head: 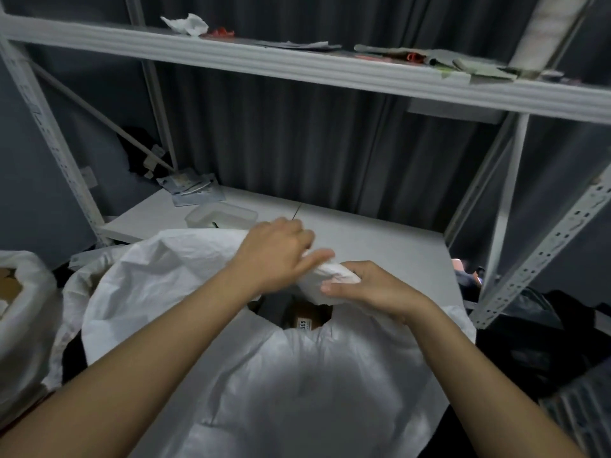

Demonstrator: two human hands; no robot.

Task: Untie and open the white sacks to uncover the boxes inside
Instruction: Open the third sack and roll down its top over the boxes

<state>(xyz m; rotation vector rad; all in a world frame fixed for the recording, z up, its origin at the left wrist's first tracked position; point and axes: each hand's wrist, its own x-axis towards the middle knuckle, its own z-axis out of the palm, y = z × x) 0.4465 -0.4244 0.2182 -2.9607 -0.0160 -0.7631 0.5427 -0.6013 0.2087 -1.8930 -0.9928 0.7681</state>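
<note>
Two bare hands meet over a large white sack [264, 375] that fills the space below and toward the person. The left hand [274, 256] and right hand [367, 285] both pinch a twisted bunch of sack cloth [330, 271] between them — the gathered mouth. Just beneath the hands a gap shows a brown box [309, 320] with a label. The cloth looks thin, soft and crinkly, probably light and a little slippery, so the bunched neck seems the best hold. Another open sack [23, 292] sits well left of the left hand.
</note>
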